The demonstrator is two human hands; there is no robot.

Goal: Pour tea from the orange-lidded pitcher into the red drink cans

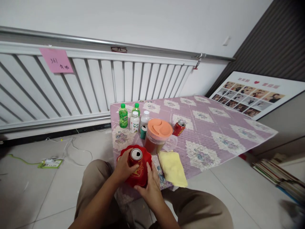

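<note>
My left hand (pixel 124 169) is wrapped round a red drink can (pixel 136 155), its opened top facing up. The can is over a scalloped red plate (pixel 130 149) with gold printing, at the near edge of the cloth-covered surface; whether the can touches the plate I cannot tell. My right hand (pixel 152 183) grips the plate's right rim, thumb at the front and fingers along the side. Just beyond the plate is a clear pitcher (pixel 152 144) with an orange lid. A folded yellow cloth (pixel 173 168) lies right of my right hand.
Behind the pitcher stand green-capped bottles (pixel 123 117), a white bottle (pixel 134 122), a clear bottle (pixel 145 119) and a green can (pixel 143 131). Another red can (pixel 179 128) tilts at the right, near a clear plastic piece (pixel 170 143). A radiator (pixel 143 79) lines the wall.
</note>
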